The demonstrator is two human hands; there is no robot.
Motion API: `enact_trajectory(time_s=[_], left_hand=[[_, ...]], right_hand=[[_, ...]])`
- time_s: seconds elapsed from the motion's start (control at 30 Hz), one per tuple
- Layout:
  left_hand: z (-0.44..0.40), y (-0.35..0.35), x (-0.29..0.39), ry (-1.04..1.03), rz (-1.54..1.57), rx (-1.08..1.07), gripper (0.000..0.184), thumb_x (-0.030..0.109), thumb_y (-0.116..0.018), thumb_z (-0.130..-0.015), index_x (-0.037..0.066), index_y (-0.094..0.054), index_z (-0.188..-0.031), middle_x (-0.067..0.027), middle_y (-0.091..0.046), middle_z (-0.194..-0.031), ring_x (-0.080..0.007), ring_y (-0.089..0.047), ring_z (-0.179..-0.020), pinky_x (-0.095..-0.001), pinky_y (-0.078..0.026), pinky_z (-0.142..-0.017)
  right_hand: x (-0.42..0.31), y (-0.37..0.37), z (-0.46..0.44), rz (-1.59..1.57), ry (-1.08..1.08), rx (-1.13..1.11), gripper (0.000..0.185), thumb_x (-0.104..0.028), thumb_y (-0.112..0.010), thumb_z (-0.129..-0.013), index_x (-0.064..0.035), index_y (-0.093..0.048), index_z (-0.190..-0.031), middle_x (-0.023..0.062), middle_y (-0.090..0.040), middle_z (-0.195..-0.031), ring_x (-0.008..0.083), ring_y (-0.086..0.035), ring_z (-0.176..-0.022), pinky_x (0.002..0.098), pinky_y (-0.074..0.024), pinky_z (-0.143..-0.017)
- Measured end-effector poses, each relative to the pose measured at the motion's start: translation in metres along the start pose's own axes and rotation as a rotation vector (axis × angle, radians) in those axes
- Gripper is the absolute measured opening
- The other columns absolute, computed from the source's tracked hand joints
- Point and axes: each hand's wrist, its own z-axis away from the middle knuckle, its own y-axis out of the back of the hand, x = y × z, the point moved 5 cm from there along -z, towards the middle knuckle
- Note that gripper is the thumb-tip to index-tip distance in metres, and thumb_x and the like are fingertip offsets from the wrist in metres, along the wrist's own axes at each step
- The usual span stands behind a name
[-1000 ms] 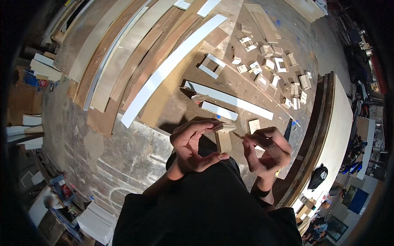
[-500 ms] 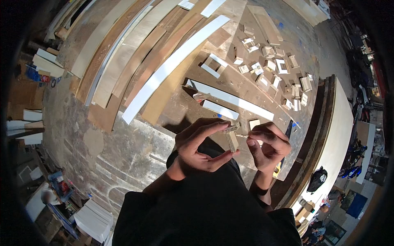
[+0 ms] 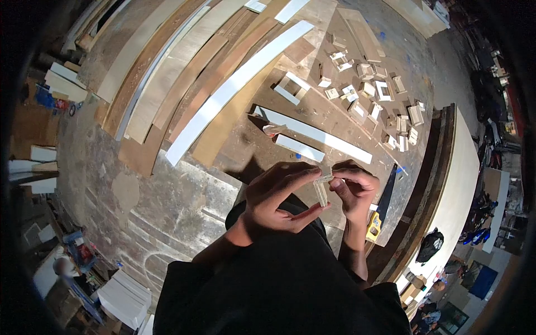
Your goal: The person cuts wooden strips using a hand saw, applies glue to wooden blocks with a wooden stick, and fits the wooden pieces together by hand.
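Note:
My left hand grips two small wood blocks set at an angle to each other, held between the thumb below and the fingers above. Close by on the right, my right hand has thumb and fingertips pinched at the end of the upper block. Whatever lies between those fingertips is too small and covered to make out. Both hands are in front of my body, above the work surface. Beyond them lie a long white-faced strip and a shorter white-faced strip.
Several small wooden frames and blocks lie scattered at the far right. Long boards cover the far left, with a white strip across them. A handsaw with a yellow handle lies right of my hands, beside a raised panel.
My right hand has moved left, up against the blocks; a thin piece seen between its fingertips before is now hidden. The saw's handle has come into fuller view.

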Motion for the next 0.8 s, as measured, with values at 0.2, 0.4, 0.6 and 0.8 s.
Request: enact_trajectory(time_s=[0.2,0.4,0.6,0.8], left_hand=[[-0.002,0.001,0.003,0.059,-0.044,-0.03,0.054,0.012,-0.09,-0.065,0.0,-0.068,-0.113,-0.0136,-0.072,-0.108,-0.0264,-0.07,-0.099,-0.0353,-0.056,-0.085],[0.001,0.002,0.002,0.119,0.009,-0.013,0.051,0.012,-0.086,-0.068,0.003,-0.068,-0.115,-0.0125,-0.07,-0.109,-0.0286,-0.069,-0.098,-0.0363,-0.056,-0.086],[0.005,-0.002,-0.006,0.174,0.066,-0.006,0.056,0.014,-0.091,-0.063,-0.002,-0.067,-0.112,-0.0163,-0.07,-0.106,-0.0266,-0.069,-0.099,-0.0357,-0.055,-0.087],[0.017,-0.012,-0.024,0.254,0.21,0.0,0.059,0.01,-0.09,-0.066,-0.007,-0.061,-0.115,-0.0193,-0.065,-0.113,-0.0256,-0.065,-0.106,-0.0371,-0.054,-0.092]], right_hand=[[0.007,-0.001,0.008,-0.229,-0.104,0.017,0.015,0.009,-0.076,-0.077,0.0042,-0.072,-0.091,0.0144,-0.071,-0.091,0.023,-0.066,-0.085,0.0331,-0.0527,-0.075],[0.026,0.004,0.013,-0.195,-0.224,0.069,0.016,0.009,-0.075,-0.079,0.0039,-0.071,-0.093,0.014,-0.071,-0.092,0.0213,-0.065,-0.084,0.0315,-0.0527,-0.074],[0.014,-0.002,0.008,-0.129,-0.161,0.021,0.018,0.011,-0.075,-0.077,0.004,-0.07,-0.092,0.0138,-0.072,-0.093,0.0205,-0.065,-0.086,0.0309,-0.0515,-0.078],[-0.002,0.001,0.005,-0.072,-0.096,0.057,0.018,0.012,-0.075,-0.077,0.0031,-0.071,-0.091,0.0146,-0.072,-0.09,0.0203,-0.067,-0.087,0.03,-0.0515,-0.08]])
